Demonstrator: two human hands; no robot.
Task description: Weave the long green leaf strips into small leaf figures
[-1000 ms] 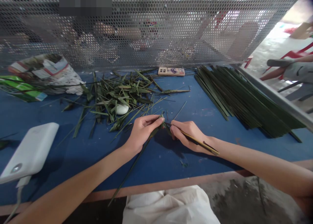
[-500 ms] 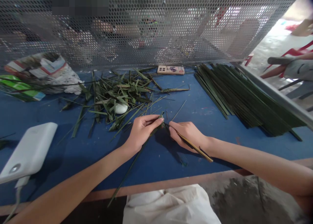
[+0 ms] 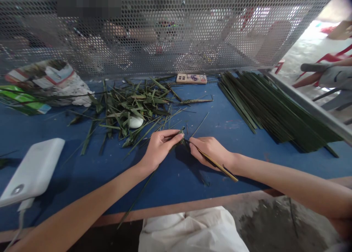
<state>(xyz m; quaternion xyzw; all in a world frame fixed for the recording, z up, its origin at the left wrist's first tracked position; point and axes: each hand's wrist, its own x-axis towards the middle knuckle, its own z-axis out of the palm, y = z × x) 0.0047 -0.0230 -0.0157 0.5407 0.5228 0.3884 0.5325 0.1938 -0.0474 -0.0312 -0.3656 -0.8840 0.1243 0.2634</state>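
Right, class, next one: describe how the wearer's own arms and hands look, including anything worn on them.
The left hand and right hand are gloveless, and no rings can be seen on the visible fingers. The slim left forearm and right forearm show no sleeve, watch or bracelet. A loose, creased white garment shows at the bottom of the picture.

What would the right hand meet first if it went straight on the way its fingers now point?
Probably the green leaf piece pinched in the left hand, ahead of the right hand and its slim tool; depth is unclear.
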